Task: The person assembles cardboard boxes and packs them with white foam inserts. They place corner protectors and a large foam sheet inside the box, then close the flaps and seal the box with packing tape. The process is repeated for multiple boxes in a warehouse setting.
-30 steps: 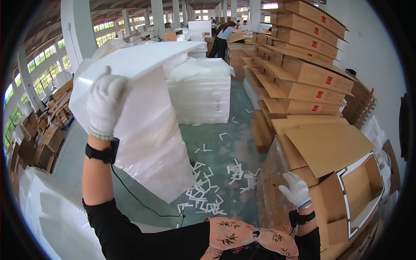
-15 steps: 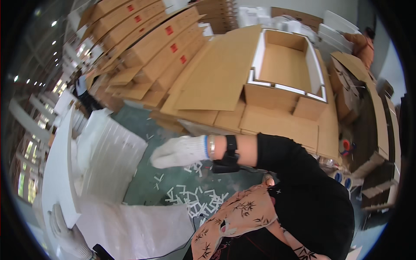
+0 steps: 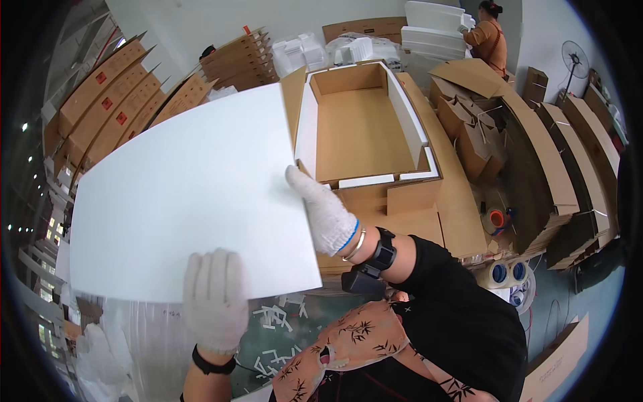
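A large flat white panel [image 3: 181, 187] is held up in front of me, tilted, covering the left middle of the view. My left hand [image 3: 218, 301], in a white knit glove, closes on its near edge with the fingers lying over the top face; the thumb is hidden. At the panel's right edge, my gloved right hand [image 3: 325, 214] grips with the thumb on top and the other fingers out of sight beneath. Just beyond that edge stands an open cardboard box [image 3: 351, 79], lined along its sides with white foam strips [image 3: 408, 110]. The panel hides part of the box's left side.
The box rests on flat cardboard [image 3: 462, 221]. Cardboard stacks [image 3: 100, 100] stand left, with more folded cartons [image 3: 542, 161] right. Tape rolls [image 3: 497, 273] sit at the lower right. White scraps [image 3: 274, 315] litter the floor. A co-worker [image 3: 489, 40] handles white pieces at the back.
The panel has come up from the stack at my left and swung rightward toward the box. My right hand, earlier free in the air, now grips its right edge. My view has turned right.
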Motion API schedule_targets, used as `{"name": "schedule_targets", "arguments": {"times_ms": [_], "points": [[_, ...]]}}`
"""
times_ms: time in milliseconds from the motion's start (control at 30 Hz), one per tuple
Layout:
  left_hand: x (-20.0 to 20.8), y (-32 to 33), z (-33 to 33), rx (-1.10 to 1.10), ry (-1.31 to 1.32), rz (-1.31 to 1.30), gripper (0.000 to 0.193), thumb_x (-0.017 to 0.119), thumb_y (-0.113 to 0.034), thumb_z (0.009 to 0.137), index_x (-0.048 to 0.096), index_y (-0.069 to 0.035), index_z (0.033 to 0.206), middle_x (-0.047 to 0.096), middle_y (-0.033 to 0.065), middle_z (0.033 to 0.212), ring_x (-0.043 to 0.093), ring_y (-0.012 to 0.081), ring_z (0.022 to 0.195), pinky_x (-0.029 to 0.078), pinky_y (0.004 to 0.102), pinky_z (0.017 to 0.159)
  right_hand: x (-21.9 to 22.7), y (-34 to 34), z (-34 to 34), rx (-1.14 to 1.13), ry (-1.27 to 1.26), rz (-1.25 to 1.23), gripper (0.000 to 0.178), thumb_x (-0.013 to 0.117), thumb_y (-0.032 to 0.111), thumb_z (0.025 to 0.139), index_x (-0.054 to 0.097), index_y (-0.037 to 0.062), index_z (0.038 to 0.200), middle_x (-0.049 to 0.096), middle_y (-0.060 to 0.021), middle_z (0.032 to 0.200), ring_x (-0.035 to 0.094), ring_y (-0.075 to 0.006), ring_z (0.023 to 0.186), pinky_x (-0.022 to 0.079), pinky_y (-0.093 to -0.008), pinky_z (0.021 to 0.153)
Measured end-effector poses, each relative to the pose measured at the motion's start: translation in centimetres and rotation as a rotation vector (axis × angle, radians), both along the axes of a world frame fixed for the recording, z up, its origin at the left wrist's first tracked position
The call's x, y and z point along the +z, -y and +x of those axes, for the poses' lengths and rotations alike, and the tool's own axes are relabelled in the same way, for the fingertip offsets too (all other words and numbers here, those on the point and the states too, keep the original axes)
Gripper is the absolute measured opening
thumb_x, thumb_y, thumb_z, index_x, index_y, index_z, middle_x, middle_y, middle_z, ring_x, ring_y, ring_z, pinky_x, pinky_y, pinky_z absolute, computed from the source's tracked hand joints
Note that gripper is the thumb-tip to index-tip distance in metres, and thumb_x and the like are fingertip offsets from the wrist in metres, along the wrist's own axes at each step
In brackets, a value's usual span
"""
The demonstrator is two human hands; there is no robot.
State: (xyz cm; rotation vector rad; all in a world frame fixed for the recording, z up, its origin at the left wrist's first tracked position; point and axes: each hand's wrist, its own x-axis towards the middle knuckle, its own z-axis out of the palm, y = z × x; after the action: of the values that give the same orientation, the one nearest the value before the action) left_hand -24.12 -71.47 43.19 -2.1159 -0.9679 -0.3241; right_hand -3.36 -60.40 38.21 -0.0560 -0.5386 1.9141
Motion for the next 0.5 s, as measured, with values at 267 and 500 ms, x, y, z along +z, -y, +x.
{"name": "schedule_targets", "arguments": {"times_ms": [267, 500], "points": [[-8.9, -20.0, 13.1, -0.518, 0.195, -0.255, 0.060, 0.073, -0.015, 0.071, 0.058, 0.001, 0.128, 0.059, 0.0202, 0.128, 0.058, 0.0393, 0.118, 0.044, 0.0552, 0.108, -8.0, -8.3, 17.6, -0.594, 0.208, -0.214, 0.038, 0.063, 0.011, 0.096, 0.054, -0.0010, 0.131, 0.065, -0.0122, 0.116, 0.067, -0.0259, 0.103, 0.058, -0.0417, 0.092], [-16.2, -30.5, 16.6, -0.431, 0.220, -0.592, 0.057, 0.070, -0.031, 0.082, 0.058, -0.004, 0.130, 0.058, 0.0210, 0.134, 0.059, 0.0383, 0.119, 0.047, 0.0494, 0.104, -7.7, -9.9, 25.3, -1.289, 0.516, 0.010, 0.039, 0.062, 0.008, 0.097, 0.053, -0.0007, 0.133, 0.065, -0.0116, 0.118, 0.066, -0.0242, 0.104, 0.056, -0.0359, 0.088]]}}
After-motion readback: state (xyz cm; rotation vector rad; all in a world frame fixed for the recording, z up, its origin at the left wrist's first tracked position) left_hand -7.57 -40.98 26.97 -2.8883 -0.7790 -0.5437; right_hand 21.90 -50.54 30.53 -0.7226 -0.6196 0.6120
